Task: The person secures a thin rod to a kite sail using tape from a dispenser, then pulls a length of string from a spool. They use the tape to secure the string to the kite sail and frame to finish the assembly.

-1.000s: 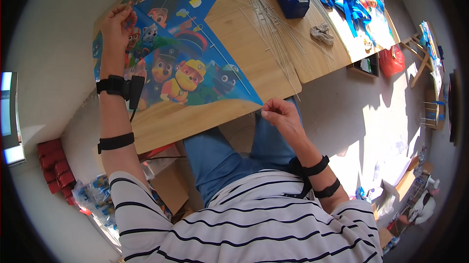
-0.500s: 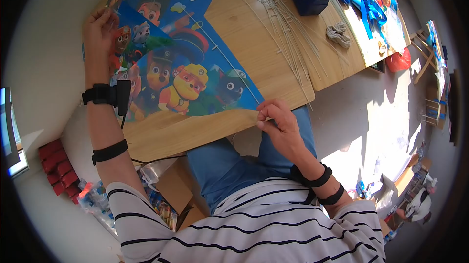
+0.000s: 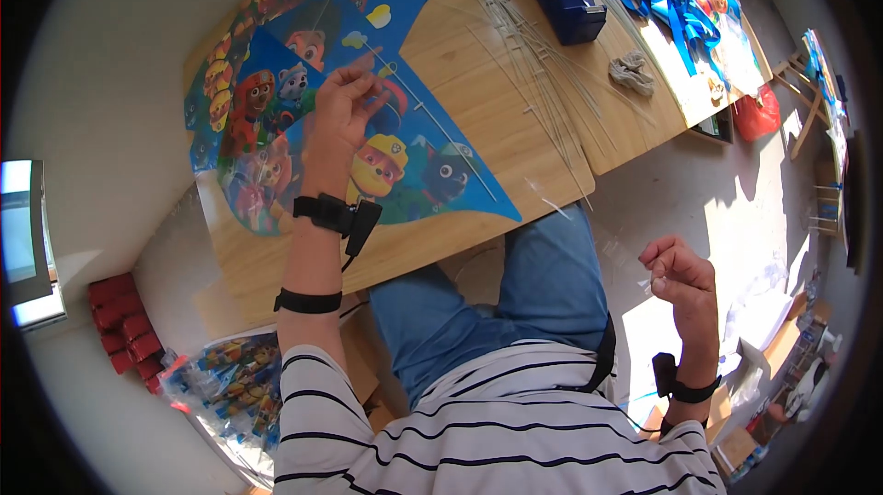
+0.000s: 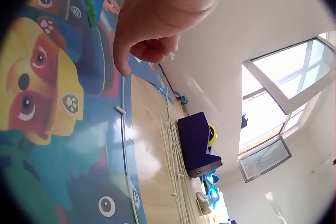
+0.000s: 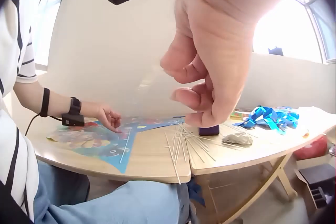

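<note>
A clear plastic strip (image 3: 549, 199), seen mostly as glints, spans from my left hand (image 3: 342, 113) to my right hand (image 3: 682, 282). My left hand is over the middle of a blue kite sheet (image 3: 441, 173) printed with cartoon dogs, curled fingers pinching one end of the strip. In the left wrist view, a small pale bit (image 4: 172, 55) shows at those fingertips. Out past the table's right front edge, my right hand pinches the other end with bent fingers and thumb. A thin white rod (image 3: 460, 159) runs along the kite's right edge.
Several thin white rods (image 3: 543, 72) lie on the wooden table (image 3: 460, 53). Beyond are a dark blue tape dispenser (image 3: 572, 12), a small pale bundle (image 3: 631, 74) and blue ribbons (image 3: 676, 7). A red bag (image 3: 757, 113) stands beside the table.
My right hand has left the kite's near corner and swung right, past the table edge. My left hand has moved right from the kite's left side to its middle.
</note>
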Tool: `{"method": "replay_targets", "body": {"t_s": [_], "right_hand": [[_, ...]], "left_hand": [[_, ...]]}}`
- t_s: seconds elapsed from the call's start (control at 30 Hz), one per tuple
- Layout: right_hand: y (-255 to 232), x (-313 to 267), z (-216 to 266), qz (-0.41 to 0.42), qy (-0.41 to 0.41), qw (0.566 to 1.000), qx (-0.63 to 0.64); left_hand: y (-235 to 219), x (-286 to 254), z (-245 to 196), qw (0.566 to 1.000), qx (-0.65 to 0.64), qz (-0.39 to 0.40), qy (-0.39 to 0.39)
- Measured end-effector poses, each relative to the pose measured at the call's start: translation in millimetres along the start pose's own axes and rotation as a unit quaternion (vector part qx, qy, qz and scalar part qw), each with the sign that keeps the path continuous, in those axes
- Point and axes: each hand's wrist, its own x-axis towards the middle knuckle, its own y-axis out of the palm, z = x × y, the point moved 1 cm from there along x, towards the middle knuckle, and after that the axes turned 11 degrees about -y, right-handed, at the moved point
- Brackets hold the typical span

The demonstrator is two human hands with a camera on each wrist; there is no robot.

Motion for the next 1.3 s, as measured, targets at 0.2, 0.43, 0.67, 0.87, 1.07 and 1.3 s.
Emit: {"method": "replay_targets", "body": {"t_s": [0.2, 0.43, 0.67, 0.87, 1.07, 1.3], "right_hand": [[-22, 1, 3, -0.048, -0.045, 0.998, 0.007], [-36, -3, -1, -0.062, -0.058, 0.996, 0.004], [-41, 0, -1, -0.063, -0.053, 0.996, 0.015], [-46, -2, -6, -0.08, -0.059, 0.995, 0.006], [-46, -2, -6, -0.086, -0.047, 0.995, 0.002], [-48, -3, -8, -0.084, -0.047, 0.995, -0.003]], "left_hand": [[20, 7, 14, 0.999, 0.022, -0.014, -0.044], [31, 5, 18, 0.996, 0.067, -0.033, -0.051], [33, 12, 22, 0.994, 0.076, -0.027, -0.07], [39, 12, 27, 0.993, 0.085, -0.021, -0.079], [39, 13, 29, 0.993, 0.082, -0.013, -0.081], [38, 12, 30, 0.993, 0.083, -0.007, -0.087]]}}
